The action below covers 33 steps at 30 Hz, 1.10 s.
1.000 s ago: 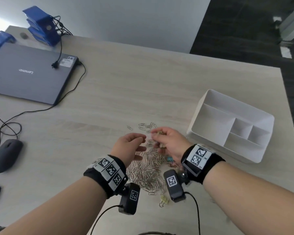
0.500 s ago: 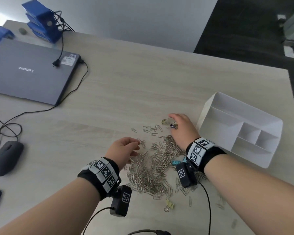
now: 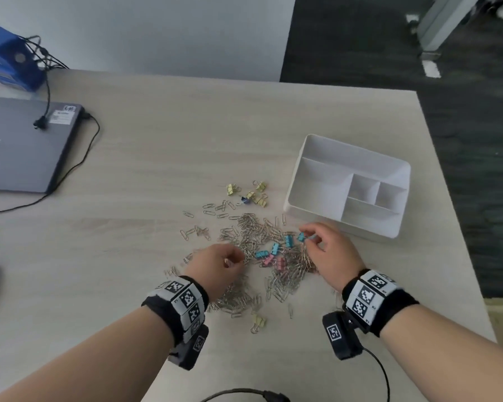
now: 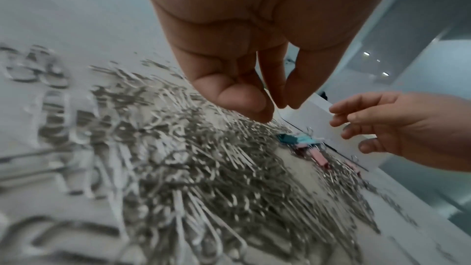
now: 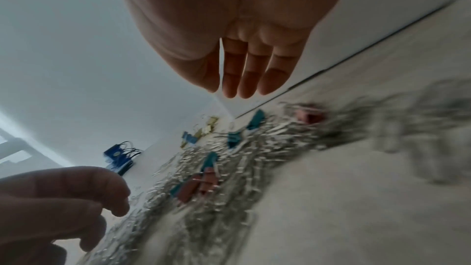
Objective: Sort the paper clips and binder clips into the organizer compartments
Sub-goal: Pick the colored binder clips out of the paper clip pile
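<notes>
A big heap of silver paper clips point(image 3: 253, 256) lies in the middle of the table. Teal and pink binder clips point(image 3: 273, 253) sit in the heap, and yellow ones point(image 3: 246, 192) lie beyond it. The white organizer point(image 3: 302, 175) stands to the right, its compartments bare. My left hand point(image 3: 238, 258) is down on the heap, thumb and fingertips point(image 4: 244, 102) pinched together on a paper clip. My right hand point(image 3: 310, 235) hovers by a teal binder clip point(image 3: 301, 236) in front of the organizer. Its fingers point(image 5: 238, 80) hang nearly straight and hold nothing.
A shut grey laptop point(image 3: 21, 140) with a black cable point(image 3: 79, 169) lies at the far left, and a blue device point(image 3: 9, 56) stands behind it. One yellow binder clip point(image 3: 257, 322) lies near me. The table's right edge point(image 3: 447, 227) runs just past the organizer.
My right hand left the yellow binder clips at the far side and came back to the teal clip by the organizer. My left hand lowered onto the heap and pinched.
</notes>
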Each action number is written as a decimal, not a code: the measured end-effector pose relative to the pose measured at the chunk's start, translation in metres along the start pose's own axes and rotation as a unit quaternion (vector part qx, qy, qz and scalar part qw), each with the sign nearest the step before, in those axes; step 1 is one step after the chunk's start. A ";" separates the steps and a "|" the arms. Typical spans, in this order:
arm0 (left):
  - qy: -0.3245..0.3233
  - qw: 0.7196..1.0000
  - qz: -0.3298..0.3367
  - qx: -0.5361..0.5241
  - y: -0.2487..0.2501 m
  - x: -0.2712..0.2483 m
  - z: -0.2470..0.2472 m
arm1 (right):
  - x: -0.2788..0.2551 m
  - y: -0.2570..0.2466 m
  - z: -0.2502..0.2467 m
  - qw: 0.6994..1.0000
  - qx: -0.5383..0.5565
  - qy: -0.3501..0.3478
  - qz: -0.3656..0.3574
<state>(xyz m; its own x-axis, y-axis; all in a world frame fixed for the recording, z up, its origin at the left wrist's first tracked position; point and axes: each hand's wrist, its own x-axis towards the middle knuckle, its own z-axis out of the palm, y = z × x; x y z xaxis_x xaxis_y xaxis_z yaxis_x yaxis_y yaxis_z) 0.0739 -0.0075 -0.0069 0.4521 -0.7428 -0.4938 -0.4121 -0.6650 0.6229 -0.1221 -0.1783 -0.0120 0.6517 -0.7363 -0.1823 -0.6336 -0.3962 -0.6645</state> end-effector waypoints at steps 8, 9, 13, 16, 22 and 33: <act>-0.035 0.977 0.131 0.165 0.031 0.009 0.032 | -0.033 0.049 -0.019 0.997 -0.027 -0.005 0.075; -0.031 0.973 0.141 0.178 0.035 0.010 0.035 | -0.034 0.050 -0.018 0.997 -0.029 -0.009 0.073; -0.014 0.968 0.159 0.195 0.043 0.017 0.043 | -0.027 0.051 -0.013 0.998 -0.037 -0.017 0.049; -0.009 0.973 0.159 0.167 0.044 0.021 0.047 | -0.023 0.051 -0.010 0.997 -0.056 -0.040 0.032; 0.024 0.997 0.051 0.047 0.038 0.020 0.043 | -0.026 0.059 -0.012 0.996 -0.071 -0.056 0.027; 0.008 0.956 -0.094 -0.276 0.034 0.001 0.030 | -0.038 0.070 -0.030 0.990 0.085 0.006 0.113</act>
<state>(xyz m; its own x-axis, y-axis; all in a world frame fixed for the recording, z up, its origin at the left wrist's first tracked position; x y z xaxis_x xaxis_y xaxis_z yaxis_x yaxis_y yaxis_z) 0.0370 -0.0335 -0.0044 0.4918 -0.6099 -0.6215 0.1562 -0.6403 0.7520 -0.2037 -0.1945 -0.0295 0.4960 -0.8027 -0.3313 -0.6824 -0.1243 -0.7203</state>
